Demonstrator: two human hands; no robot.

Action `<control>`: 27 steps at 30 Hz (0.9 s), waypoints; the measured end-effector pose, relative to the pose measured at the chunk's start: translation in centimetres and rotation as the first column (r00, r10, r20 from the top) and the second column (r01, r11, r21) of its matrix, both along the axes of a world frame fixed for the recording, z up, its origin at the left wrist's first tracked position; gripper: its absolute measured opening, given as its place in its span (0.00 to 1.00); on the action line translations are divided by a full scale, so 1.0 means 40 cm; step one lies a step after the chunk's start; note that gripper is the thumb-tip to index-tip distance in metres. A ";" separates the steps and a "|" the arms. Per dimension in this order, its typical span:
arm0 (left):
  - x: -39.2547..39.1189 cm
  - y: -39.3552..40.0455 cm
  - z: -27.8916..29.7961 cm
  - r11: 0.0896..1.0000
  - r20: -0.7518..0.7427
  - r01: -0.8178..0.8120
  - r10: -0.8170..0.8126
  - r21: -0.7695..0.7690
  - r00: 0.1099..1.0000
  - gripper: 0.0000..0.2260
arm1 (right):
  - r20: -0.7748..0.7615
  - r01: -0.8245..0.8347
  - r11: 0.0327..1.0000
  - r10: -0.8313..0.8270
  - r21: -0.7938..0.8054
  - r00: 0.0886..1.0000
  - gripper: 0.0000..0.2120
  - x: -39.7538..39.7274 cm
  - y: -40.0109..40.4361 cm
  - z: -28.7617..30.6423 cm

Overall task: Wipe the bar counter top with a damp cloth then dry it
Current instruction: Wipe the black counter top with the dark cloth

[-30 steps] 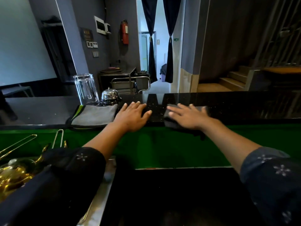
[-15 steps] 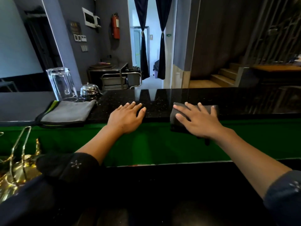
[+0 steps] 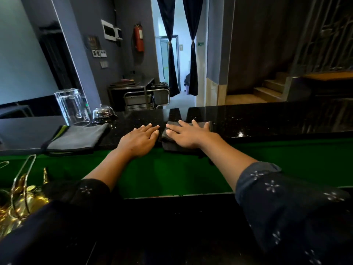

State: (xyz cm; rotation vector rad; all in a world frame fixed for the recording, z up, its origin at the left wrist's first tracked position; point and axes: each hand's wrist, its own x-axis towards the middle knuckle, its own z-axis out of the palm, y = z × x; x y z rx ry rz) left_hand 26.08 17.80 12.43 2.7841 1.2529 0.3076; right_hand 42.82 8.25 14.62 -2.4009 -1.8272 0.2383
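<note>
The dark cloth lies folded at the near edge of the black polished table, its near part drooping a little over the edge above the green panel. The right hand rests flat on top, fingers straight and spread, pressing rather than pinching, so this grip is apart and holds the cloth only by downward pressure. By its look the cloth is soft, light and limp; if damp, it would likely cling to the glossy stone and slide smoothly under a flat palm, though a loose fold may drag or bunch at the overhanging edge. The best hold for wiping is probably the palm over the centre of the fold; to lift it, a pinch at the overhanging near edge would be easiest. The left hand lies flat on the table just beside the cloth, fingers straight, holding nothing. Further left, a second, grey cloth lies folded near the table's edge, presumably for drying. Behind it stand a clear glass jar and a metal bell, both fragile or easily knocked during a long sweep.
</note>
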 end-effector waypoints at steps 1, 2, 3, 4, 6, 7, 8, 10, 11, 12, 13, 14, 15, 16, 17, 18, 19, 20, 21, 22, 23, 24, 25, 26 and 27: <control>-0.002 0.003 0.001 1.000 0.001 0.003 -0.003 -0.005 1.000 0.23 | -0.008 0.000 1.000 0.000 0.001 1.000 0.27 0.028 -0.018 0.002; -0.002 0.003 0.001 1.000 -0.001 0.006 -0.006 -0.005 1.000 0.23 | -0.016 0.010 1.000 -0.010 -0.003 1.000 0.27 0.062 -0.037 0.003; -0.003 0.003 0.001 1.000 -0.002 0.007 -0.007 -0.002 1.000 0.23 | -0.026 0.026 1.000 -0.026 -0.010 0.999 0.27 0.099 -0.055 0.004; -0.003 0.003 0.000 1.000 -0.001 0.006 -0.006 0.003 1.000 0.23 | -0.037 0.047 0.999 -0.047 -0.015 0.998 0.27 0.137 -0.074 0.006; -0.002 0.005 -0.001 1.000 -0.003 0.001 -0.001 0.001 1.000 0.22 | -0.050 0.081 0.996 -0.082 -0.023 0.995 0.27 0.200 -0.102 0.008; -0.001 0.005 -0.001 1.000 -0.013 0.000 0.000 -0.011 1.000 0.22 | -0.053 0.088 0.996 -0.089 -0.026 0.995 0.26 0.221 -0.110 0.007; 0.001 0.006 0.004 1.000 -0.029 -0.001 0.000 -0.028 1.000 0.22 | -0.055 0.086 0.996 -0.087 -0.029 0.995 0.26 0.233 -0.113 0.005; 0.011 -0.003 0.027 0.996 -0.056 -0.006 0.001 -0.091 0.998 0.23 | -0.058 0.061 0.998 -0.062 -0.011 0.996 0.27 0.242 -0.110 0.005; 0.021 -0.012 0.048 0.992 -0.058 -0.015 0.008 -0.124 0.998 0.23 | -0.071 0.051 0.998 -0.049 0.036 0.996 0.27 0.245 -0.108 0.010; 0.034 -0.023 0.072 0.990 -0.056 -0.027 0.019 -0.141 0.998 0.22 | -0.096 0.063 0.991 -0.052 0.115 0.994 0.28 0.251 -0.110 0.017; 0.051 -0.035 0.096 0.989 -0.051 -0.037 0.030 -0.142 0.998 0.22 | -0.123 0.098 0.972 -0.073 0.212 0.990 0.29 0.262 -0.115 0.027; 0.072 -0.048 0.117 0.991 -0.038 -0.035 0.030 -0.128 0.999 0.21 | -0.140 0.148 0.944 -0.111 0.296 0.984 0.29 0.282 -0.120 0.036; 0.097 -0.061 0.133 0.994 -0.012 -0.020 0.019 -0.110 1.000 0.21 | -0.139 0.192 0.920 -0.153 0.340 0.978 0.29 0.306 -0.126 0.043; 0.125 -0.073 0.142 0.995 0.024 0.000 0.003 -0.102 1.000 0.21 | -0.134 0.225 0.912 -0.189 0.343 0.973 0.28 0.333 -0.132 0.044; 0.156 -0.084 0.144 0.993 0.063 0.015 -0.007 -0.114 0.998 0.22 | -0.133 0.247 0.916 -0.215 0.317 0.967 0.28 0.360 -0.139 0.043; 0.190 -0.092 0.140 0.990 0.103 0.024 -0.010 -0.136 0.995 0.23 | -0.142 0.269 0.921 -0.237 0.282 0.961 0.29 0.386 -0.145 0.037; 0.226 -0.095 0.131 0.988 0.135 0.026 -0.005 -0.155 0.991 0.24 | -0.147 0.288 0.925 -0.258 0.247 0.955 0.30 0.404 -0.151 0.031; 0.262 -0.097 0.120 0.987 0.154 0.018 0.007 -0.161 0.988 0.26 | -0.148 0.309 0.926 -0.281 0.218 0.948 0.31 0.419 -0.156 0.024; 0.296 -0.099 0.108 0.987 0.156 0.003 0.022 -0.158 0.988 0.29 | -0.144 0.327 0.925 -0.303 0.192 0.942 0.32 0.427 -0.161 0.017; 0.326 -0.100 0.095 0.988 0.138 -0.013 0.035 -0.152 0.990 0.32 | -0.146 0.343 0.924 -0.321 0.170 0.936 0.32 0.433 -0.163 0.010; 0.352 -0.103 0.083 0.989 0.113 -0.030 0.047 -0.146 0.992 0.34 | -0.149 0.354 0.922 -0.332 0.157 0.931 0.32 0.434 -0.166 0.003; 0.376 -0.102 0.071 0.989 0.090 -0.047 0.060 -0.144 0.994 0.35 | -0.157 0.360 0.919 -0.337 0.159 0.928 0.30 0.434 -0.167 -0.005; 0.395 -0.100 0.061 0.988 0.076 -0.060 0.071 -0.144 0.995 0.34 | -0.168 0.364 0.916 -0.337 0.170 0.926 0.28 0.432 -0.168 -0.009; 0.408 -0.099 0.056 0.987 0.084 -0.064 0.077 -0.149 0.993 0.33 | -0.189 0.369 0.910 -0.335 0.192 0.923 0.24 0.430 -0.167 -0.010; 0.417 -0.099 0.056 0.985 0.116 -0.054 0.074 -0.163 0.990 0.30 | -0.216 0.373 0.902 -0.328 0.218 0.920 0.19 0.426 -0.169 -0.006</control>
